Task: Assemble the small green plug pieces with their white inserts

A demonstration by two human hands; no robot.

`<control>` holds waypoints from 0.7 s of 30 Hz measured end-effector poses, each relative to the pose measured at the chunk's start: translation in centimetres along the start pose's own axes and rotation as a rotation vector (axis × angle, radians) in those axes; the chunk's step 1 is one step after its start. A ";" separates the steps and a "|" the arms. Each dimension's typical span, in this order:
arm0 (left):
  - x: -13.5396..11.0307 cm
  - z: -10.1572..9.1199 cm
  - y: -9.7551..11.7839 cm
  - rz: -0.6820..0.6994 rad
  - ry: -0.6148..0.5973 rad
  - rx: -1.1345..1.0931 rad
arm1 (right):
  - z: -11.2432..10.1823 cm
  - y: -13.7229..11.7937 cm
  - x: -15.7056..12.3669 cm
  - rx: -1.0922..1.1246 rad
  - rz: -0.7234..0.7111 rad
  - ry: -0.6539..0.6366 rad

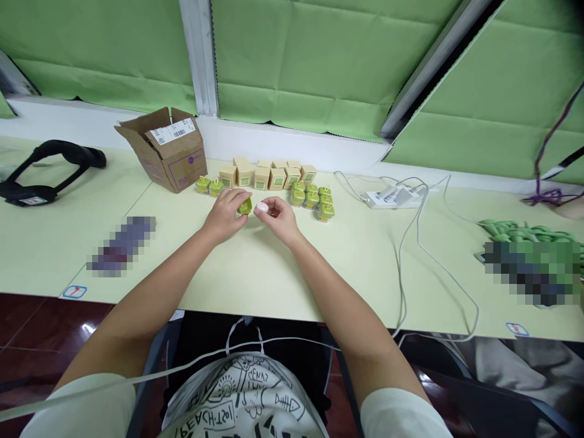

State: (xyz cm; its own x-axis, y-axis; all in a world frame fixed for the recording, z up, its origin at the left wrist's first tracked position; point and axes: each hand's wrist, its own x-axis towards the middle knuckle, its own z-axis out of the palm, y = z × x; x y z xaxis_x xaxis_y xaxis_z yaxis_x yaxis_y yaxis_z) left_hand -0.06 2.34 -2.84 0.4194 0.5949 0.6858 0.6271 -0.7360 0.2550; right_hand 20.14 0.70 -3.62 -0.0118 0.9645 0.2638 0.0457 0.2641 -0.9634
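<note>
Between the fingers of my left hand (224, 217) is a small green lid (245, 207), tilted so its hollow side faces right. My right hand (281, 220) pinches a small round white piece (261, 207) close beside the lid, a narrow gap apart. Just beyond my left hand stand two small clear containers with green lids (208, 186). More green-lidded containers (312, 200) are grouped beyond and to the right of my right hand. Behind them is a row of several small tan cartons (269, 176).
An open cardboard box (171, 155) stands at the back left. A black band-like device (50, 167) lies far left, with a blurred item (123, 246) nearer. To the right are a white power strip (395, 198), loose cables (422, 237) and a green cord bundle (524, 233).
</note>
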 end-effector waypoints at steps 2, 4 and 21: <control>0.0 0.1 0.2 0.020 -0.012 0.007 | 0.1 -0.2 -0.1 0.020 -0.005 -0.008; -0.1 0.2 0.5 0.036 -0.036 0.014 | 0.2 -0.4 -0.3 0.024 -0.005 -0.020; -0.1 0.5 0.8 0.062 -0.091 -0.090 | 0.3 -0.7 -0.6 -0.018 0.021 -0.116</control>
State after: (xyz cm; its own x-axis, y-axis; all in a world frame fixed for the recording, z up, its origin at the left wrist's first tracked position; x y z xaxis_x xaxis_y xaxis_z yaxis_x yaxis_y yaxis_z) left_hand 0.71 1.88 -3.08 0.5162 0.5713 0.6381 0.5384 -0.7959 0.2769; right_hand 19.86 -0.05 -3.07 -0.1266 0.9636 0.2354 0.0648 0.2448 -0.9674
